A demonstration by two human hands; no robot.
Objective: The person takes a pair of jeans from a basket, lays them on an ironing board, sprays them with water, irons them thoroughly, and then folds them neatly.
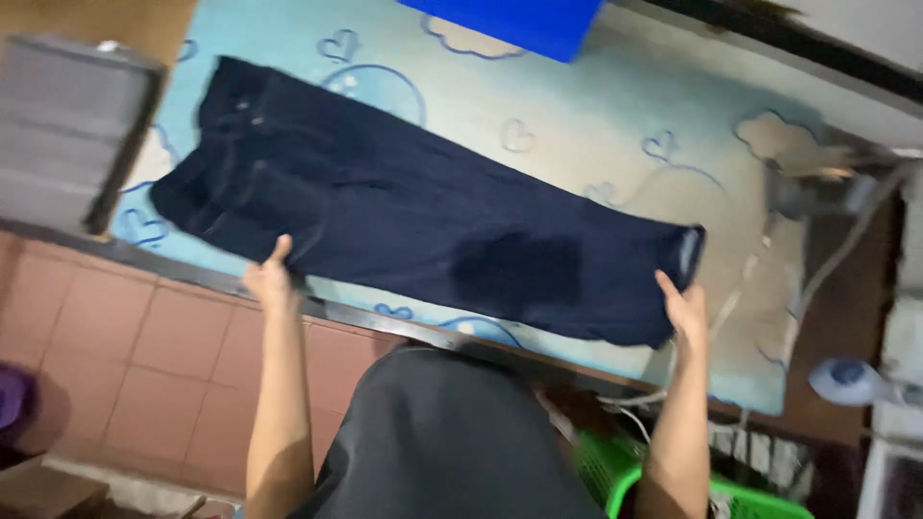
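A pair of dark navy jeans (pixel 413 211) lies flat, folded leg on leg, across a light blue ironing surface (pixel 577 125) printed with hearts and clouds. The waist is at the left and the hems at the right. My left hand (pixel 269 279) grips the near edge of the jeans by the waist end. My right hand (pixel 685 306) holds the hem end at the right. A darker patch shows on the leg near the middle.
A blue box (pixel 510 21) sits at the far edge of the surface. A grey stack (pixel 67 125) stands at the left. A green plastic basket (pixel 635 476) is on the floor by my right arm. Reddish floor tiles (pixel 144 356) lie below.
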